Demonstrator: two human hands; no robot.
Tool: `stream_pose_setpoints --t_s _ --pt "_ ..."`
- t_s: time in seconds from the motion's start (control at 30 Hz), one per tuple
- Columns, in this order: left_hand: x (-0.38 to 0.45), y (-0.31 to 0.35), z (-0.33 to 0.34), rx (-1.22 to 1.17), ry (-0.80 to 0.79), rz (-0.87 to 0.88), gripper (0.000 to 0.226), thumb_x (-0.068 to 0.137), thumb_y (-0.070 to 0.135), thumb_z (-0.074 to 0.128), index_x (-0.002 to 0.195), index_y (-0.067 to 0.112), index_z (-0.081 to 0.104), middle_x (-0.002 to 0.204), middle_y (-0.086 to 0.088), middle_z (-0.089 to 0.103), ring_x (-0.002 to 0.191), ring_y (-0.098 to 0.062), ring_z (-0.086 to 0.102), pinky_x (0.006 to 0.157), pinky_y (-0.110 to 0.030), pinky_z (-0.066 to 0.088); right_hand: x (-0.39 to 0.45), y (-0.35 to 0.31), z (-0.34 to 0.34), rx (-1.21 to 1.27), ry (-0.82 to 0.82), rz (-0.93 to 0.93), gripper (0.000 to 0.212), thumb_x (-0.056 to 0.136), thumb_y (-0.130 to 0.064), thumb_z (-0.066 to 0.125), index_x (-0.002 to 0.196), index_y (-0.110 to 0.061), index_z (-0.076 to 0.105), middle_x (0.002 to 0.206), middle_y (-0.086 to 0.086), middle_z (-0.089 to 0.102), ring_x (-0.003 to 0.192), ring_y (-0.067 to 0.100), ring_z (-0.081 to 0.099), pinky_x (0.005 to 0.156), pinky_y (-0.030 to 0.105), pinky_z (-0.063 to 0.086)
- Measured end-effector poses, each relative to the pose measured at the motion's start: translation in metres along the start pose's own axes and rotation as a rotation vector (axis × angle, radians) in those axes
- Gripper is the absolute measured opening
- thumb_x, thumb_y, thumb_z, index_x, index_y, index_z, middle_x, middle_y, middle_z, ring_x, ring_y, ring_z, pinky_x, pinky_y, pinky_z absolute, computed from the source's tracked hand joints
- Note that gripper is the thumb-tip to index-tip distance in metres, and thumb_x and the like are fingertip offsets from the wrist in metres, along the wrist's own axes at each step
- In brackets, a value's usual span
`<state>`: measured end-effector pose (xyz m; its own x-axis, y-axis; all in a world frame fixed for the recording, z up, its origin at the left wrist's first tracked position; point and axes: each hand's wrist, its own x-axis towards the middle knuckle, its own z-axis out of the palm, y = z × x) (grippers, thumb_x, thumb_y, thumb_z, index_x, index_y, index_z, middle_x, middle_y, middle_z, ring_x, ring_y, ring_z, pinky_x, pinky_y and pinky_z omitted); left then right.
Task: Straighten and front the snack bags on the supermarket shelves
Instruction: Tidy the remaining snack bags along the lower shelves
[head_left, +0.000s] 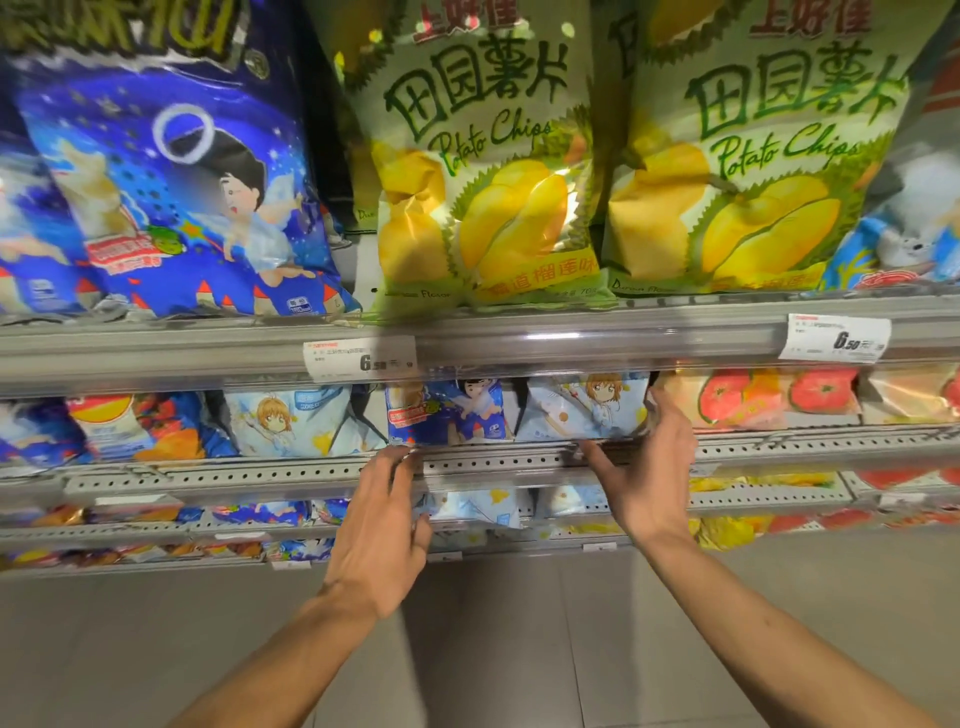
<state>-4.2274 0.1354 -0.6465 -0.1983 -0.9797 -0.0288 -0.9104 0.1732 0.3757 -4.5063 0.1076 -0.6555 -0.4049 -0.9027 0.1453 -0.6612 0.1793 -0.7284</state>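
A: Why both hands low?
B: The right hand (647, 467) cups the pale-blue snack bag (584, 408) on the second shelf (519, 457), squaring it frontward; the left hand (387, 525), fingers straight, seemingly steadies the rail, holding nothing.

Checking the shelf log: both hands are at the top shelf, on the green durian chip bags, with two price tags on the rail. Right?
Not quite. In the head view the left hand and right hand are at the second shelf, by the small blue bags. The rest holds.
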Motion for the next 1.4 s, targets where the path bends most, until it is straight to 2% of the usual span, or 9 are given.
stream_pose_setpoints --t_s 0.13,0.23,0.47,0.6,0.8,0.9,1.0,1.17,1.4 --pt "-0.019 -0.024 -0.008 -0.122 0.112 -0.072 0.053 0.087 0.011 0.065 0.136 0.008 0.046 0.136 -0.004 0.042 0.130 -0.021 0.038 0.112 -0.027 0.032 -0.041 -0.023 0.017 0.014 0.186 -0.082 0.075 0.080 -0.020 0.082 0.141 -0.007 0.041 0.144 0.016 0.041 0.133 0.033 0.035 0.114 0.041 0.030" --pt "-0.030 -0.052 -0.017 -0.250 0.207 -0.168 0.047 0.085 0.002 0.066 0.129 0.005 0.050 0.126 -0.009 0.048 0.122 -0.026 0.043 0.107 -0.029 0.031 -0.059 -0.043 0.041 0.064 0.144 -0.146 0.060 0.084 -0.014 0.079 0.135 -0.004 0.048 0.130 0.012 0.051 0.123 0.030 0.046 0.109 0.018 0.028" --pt "-0.014 -0.115 -0.056 -0.497 0.372 -0.310 0.061 0.082 0.011 0.076 0.134 0.002 0.045 0.128 -0.013 0.048 0.123 -0.028 0.046 0.109 -0.032 0.034 -0.073 -0.095 0.094 0.169 -0.091 -0.105 0.077 0.079 -0.030 0.085 0.140 -0.004 0.048 0.128 0.005 0.054 0.125 0.023 0.050 0.108 0.032 0.039" --pt "0.021 -0.136 -0.076 -0.685 0.364 -0.303 0.080 0.068 0.025 0.090 0.133 0.010 0.047 0.131 -0.011 0.056 0.122 -0.027 0.055 0.103 -0.044 0.046 -0.054 -0.119 0.105 0.270 -0.063 -0.050 0.067 0.063 -0.040 0.094 0.112 -0.031 0.049 0.102 -0.023 0.060 0.100 -0.011 0.054 0.091 0.008 0.042" --pt "0.058 -0.155 -0.078 -0.789 0.285 -0.189 0.085 0.050 0.037 0.096 0.119 0.026 0.047 0.106 0.018 0.059 0.091 0.021 0.055 0.071 0.003 0.041 -0.010 -0.119 0.117 0.354 -0.172 0.111 0.087 0.055 -0.032 0.099 0.124 -0.018 0.048 0.108 -0.007 0.069 0.095 0.011 0.072 0.082 0.022 0.058" --pt "0.072 -0.165 -0.074 -0.785 0.239 -0.212 0.090 0.045 0.052 0.094 0.121 0.023 0.054 0.107 0.020 0.063 0.095 0.017 0.058 0.076 -0.002 0.044 0.006 -0.111 0.123 0.304 -0.220 0.175 0.093 0.057 -0.037 0.098 0.128 -0.014 0.043 0.113 -0.001 0.067 0.099 0.013 0.068 0.093 0.030 0.055" --pt "0.080 -0.169 -0.070 -0.794 0.228 -0.208 0.074 0.043 0.057 0.090 0.107 0.033 0.062 0.102 0.020 0.067 0.091 0.014 0.062 0.074 -0.004 0.048 0.015 -0.108 0.126 0.291 -0.334 0.231 0.088 0.062 -0.040 0.095 0.129 -0.013 0.045 0.102 0.003 0.071 0.076 0.010 0.066 0.070 0.023 0.054" --pt "0.080 -0.168 -0.068 -0.865 0.225 -0.233 0.055 0.049 0.045 0.093 0.094 0.038 0.062 0.087 0.036 0.068 0.083 0.020 0.061 0.063 0.001 0.046 0.011 -0.110 0.124 0.299 -0.260 0.213 0.057 0.067 -0.032 0.094 0.107 -0.022 0.055 0.093 -0.005 0.070 0.069 -0.004 0.065 0.063 0.011 0.050" --pt "0.075 -0.163 -0.079 -0.939 0.238 -0.176 0.038 0.060 0.025 0.092 0.090 0.034 0.070 0.090 0.023 0.074 0.087 0.006 0.069 0.073 -0.010 0.052 0.000 -0.122 0.114 0.366 -0.201 0.196 0.061 0.068 -0.029 0.093 0.117 -0.014 0.060 0.103 -0.005 0.072 0.091 0.005 0.070 0.085 0.025 0.055"
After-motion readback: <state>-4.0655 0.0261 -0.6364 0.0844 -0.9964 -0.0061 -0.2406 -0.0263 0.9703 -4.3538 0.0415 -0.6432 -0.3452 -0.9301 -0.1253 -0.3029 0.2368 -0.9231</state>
